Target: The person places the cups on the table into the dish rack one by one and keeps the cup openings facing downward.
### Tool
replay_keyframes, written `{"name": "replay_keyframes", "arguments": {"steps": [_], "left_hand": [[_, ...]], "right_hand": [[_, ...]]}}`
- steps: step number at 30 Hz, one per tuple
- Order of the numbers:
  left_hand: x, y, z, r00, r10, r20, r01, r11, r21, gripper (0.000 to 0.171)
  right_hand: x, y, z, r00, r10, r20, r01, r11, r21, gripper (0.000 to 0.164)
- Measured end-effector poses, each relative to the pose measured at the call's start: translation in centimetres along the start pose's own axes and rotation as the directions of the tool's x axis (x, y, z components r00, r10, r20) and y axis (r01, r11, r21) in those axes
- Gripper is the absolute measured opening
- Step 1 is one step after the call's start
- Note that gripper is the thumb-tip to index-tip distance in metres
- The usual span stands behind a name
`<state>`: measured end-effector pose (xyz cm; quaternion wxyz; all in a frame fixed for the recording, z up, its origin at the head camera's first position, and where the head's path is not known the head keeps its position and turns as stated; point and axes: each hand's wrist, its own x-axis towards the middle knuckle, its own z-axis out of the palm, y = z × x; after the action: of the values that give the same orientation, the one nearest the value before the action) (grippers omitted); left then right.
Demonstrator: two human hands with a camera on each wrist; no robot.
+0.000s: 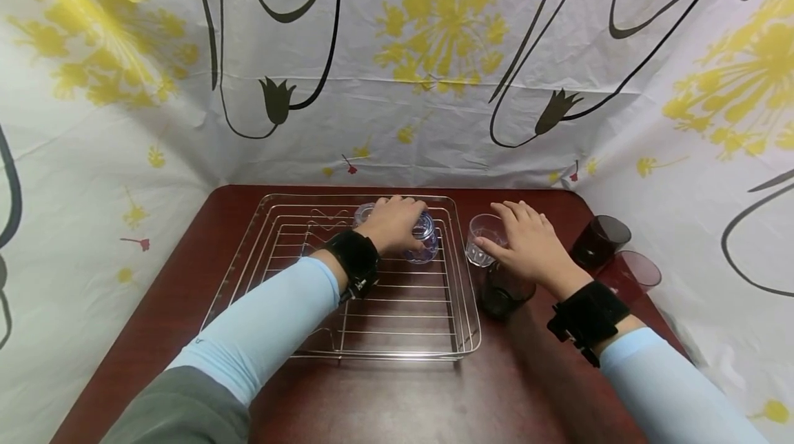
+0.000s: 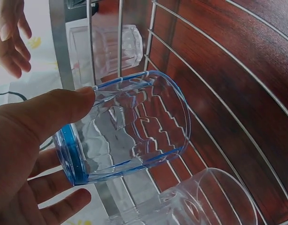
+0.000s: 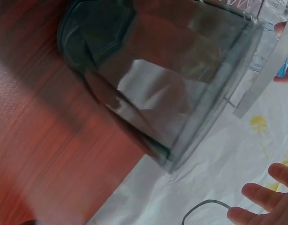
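My left hand [image 1: 393, 223] grips an upside-down clear bluish drinking glass [image 1: 422, 240] on the right part of the wire rack [image 1: 397, 316]. In the left wrist view the thumb [image 2: 64, 108] lies along the near side of this glass [image 2: 129, 126], with the fingers partly hidden behind its thick blue base. A second clear glass [image 2: 204, 201] stands on the rack beside it. My right hand [image 1: 527, 240] is spread and holds nothing. It hovers beside a clear glass [image 1: 480, 240] on the table, above a dark glass [image 1: 505, 292], which fills the right wrist view [image 3: 148, 75].
On the right of the brown table [image 1: 397, 402] stand another dark glass [image 1: 598, 240] and a reddish glass [image 1: 633, 278]. The rack's raised rim [image 1: 468, 292] separates the two clear glasses from those on the table. A patterned white sheet [image 1: 397, 134] encloses the back and sides.
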<state>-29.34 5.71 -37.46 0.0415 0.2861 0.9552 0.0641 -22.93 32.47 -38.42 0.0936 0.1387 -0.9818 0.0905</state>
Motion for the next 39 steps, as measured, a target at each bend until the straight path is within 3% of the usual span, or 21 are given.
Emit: {"name": "replay_keyframes", "arguments": {"steps": [24, 32, 39], "left_hand": [[1.3, 0.2, 0.8, 0.999, -0.031, 0.004, 0.031, 1.0, -0.001, 0.078], [1.3, 0.2, 1.1, 0.999, -0.045, 0.012, 0.045, 0.998, 0.05, 0.077], [0.9, 0.0, 1.3, 0.998, -0.054, -0.006, 0.055, 0.998, 0.043, 0.082]], "right_hand": [[-0.7, 1.3, 0.9, 1.0, -0.004, -0.019, 0.004, 1.0, 0.003, 0.08], [-1.0, 1.3, 1.2, 1.0, 0.004, -0.004, -0.004, 1.0, 0.014, 0.079], [-1.6, 1.2, 1.4, 1.0, -0.005, 0.021, 0.004, 1.0, 0.029, 0.079]]}}
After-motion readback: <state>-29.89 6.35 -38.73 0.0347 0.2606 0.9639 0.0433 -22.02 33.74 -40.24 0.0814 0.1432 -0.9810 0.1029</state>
